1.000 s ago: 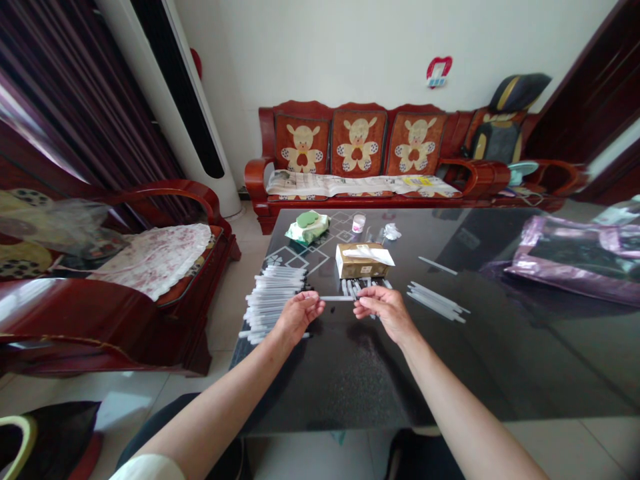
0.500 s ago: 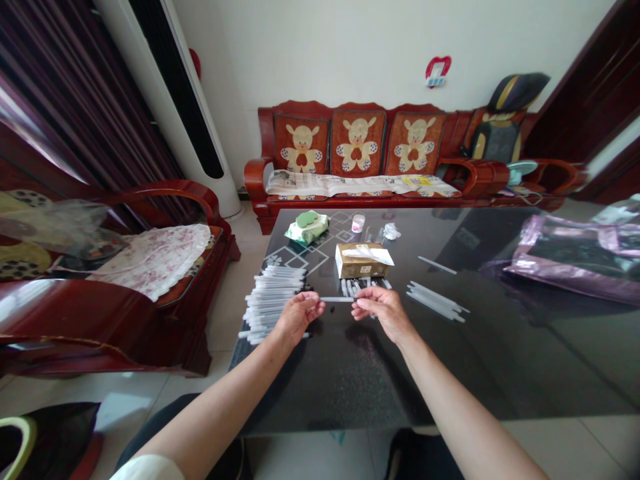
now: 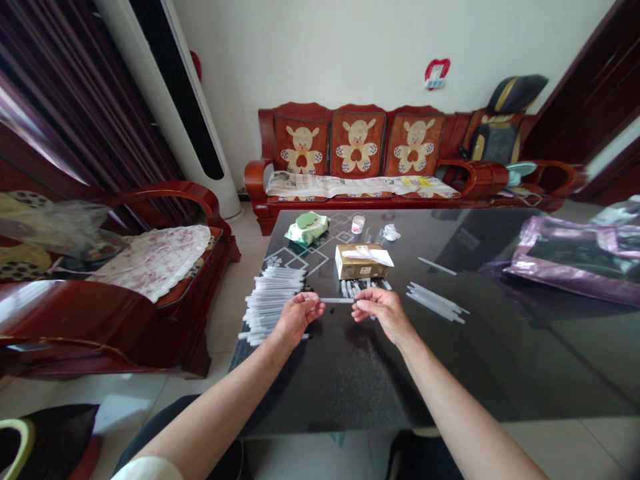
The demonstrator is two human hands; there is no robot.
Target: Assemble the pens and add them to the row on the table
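Observation:
A slim, whitish translucent pen barrel is held level above the dark table, spanning the gap between my hands. My left hand pinches its left end. At the other end, the fingertips of my right hand close around the dark tip; whether a separate small part is there cannot be made out. Beside my left hand lies a thick pile of similar pen barrels, some with black ends. Several short, clear-and-black pen pieces lie beyond my right hand, partly hidden by it. A tiny black piece sits below the held barrel.
A tissue box stands behind the short pieces. More barrels and a single one lie to the right. Farther back are a wipes pack, a small cup and crumpled tissue. A purple-edged bag occupies the right side.

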